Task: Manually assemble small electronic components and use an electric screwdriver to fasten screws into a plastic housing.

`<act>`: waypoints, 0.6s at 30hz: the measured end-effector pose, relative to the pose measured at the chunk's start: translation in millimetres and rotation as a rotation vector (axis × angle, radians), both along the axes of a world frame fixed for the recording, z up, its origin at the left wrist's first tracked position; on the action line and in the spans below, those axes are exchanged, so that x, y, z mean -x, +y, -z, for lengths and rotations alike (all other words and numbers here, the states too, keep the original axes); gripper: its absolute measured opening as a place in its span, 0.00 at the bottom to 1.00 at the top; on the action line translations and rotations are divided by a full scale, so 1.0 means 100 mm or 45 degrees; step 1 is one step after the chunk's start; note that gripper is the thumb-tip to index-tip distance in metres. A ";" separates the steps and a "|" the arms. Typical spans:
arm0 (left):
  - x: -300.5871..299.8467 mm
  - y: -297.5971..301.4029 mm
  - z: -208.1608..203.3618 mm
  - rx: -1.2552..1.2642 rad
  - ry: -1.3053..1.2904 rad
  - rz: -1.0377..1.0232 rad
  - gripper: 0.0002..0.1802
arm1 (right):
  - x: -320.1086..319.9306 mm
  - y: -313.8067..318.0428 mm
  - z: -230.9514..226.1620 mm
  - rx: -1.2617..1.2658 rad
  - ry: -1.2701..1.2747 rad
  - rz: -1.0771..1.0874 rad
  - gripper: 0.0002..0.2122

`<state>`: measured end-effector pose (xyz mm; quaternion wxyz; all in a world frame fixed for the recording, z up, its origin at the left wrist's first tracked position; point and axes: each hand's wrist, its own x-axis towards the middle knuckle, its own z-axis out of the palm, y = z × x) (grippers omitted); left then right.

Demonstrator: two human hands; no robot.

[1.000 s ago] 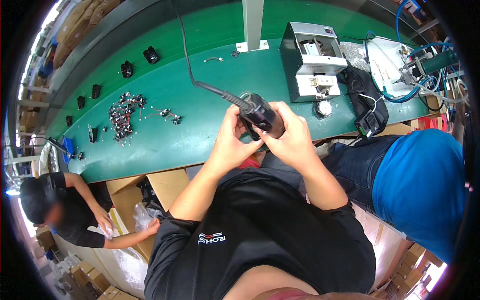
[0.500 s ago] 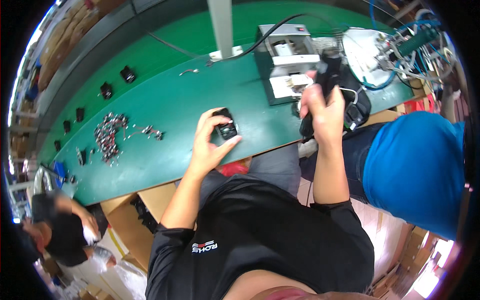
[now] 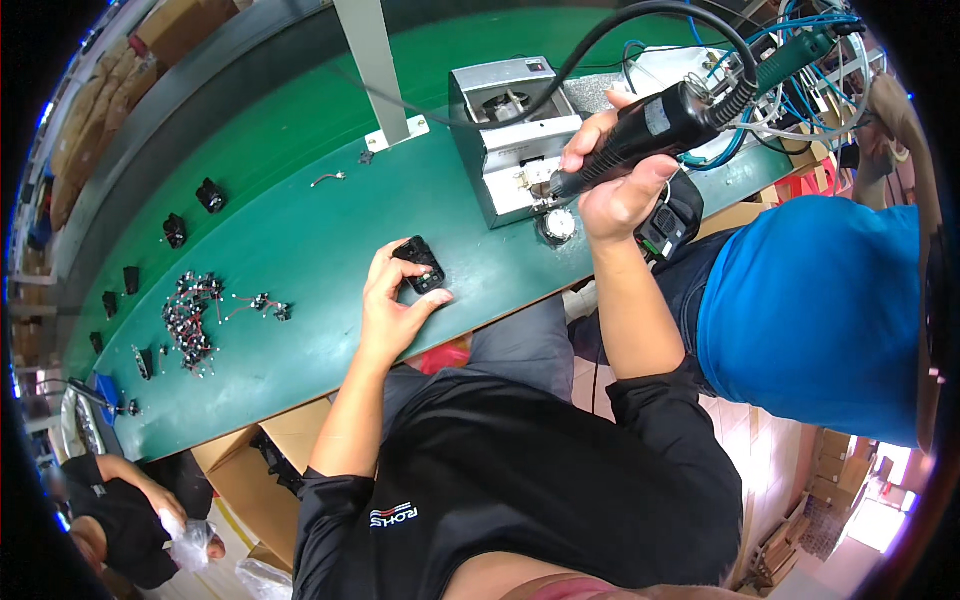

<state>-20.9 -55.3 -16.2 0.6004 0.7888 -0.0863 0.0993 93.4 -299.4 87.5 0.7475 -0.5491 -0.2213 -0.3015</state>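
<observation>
My left hand (image 3: 385, 305) grips a small black plastic housing (image 3: 420, 258) against the green tabletop, thumb on its near side and fingers over its top. Small light parts show inside the housing. In my right hand (image 3: 620, 205) is a black electric screwdriver (image 3: 650, 132), lying tilted with its cable end up to the right. The screwdriver's nose points down-left at the front of a grey metal screw feeder (image 3: 525, 145). Whether its tip touches the feeder cannot be made out. Just below the nose sits a round, shiny dish (image 3: 556, 227).
Several wired parts lie in a pile (image 3: 190, 320) at the left of the green table (image 3: 330, 240), beyond them a row of black housings (image 3: 174, 230). A metal post (image 3: 372, 70) stands at the back. A person in blue (image 3: 800, 310) sits close on the right; another person (image 3: 120, 510) is lower left.
My right hand has brought the screwdriver, blurred before, to the feeder's front and tilted its nose down-left. My left hand keeps its hold on the housing. The whole view has shifted slightly.
</observation>
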 end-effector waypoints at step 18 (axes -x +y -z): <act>0.08 -0.05 -0.09 -0.327 -0.016 -0.041 0.46 | 0.09 0.16 -0.25 0.015 0.400 -0.146 0.36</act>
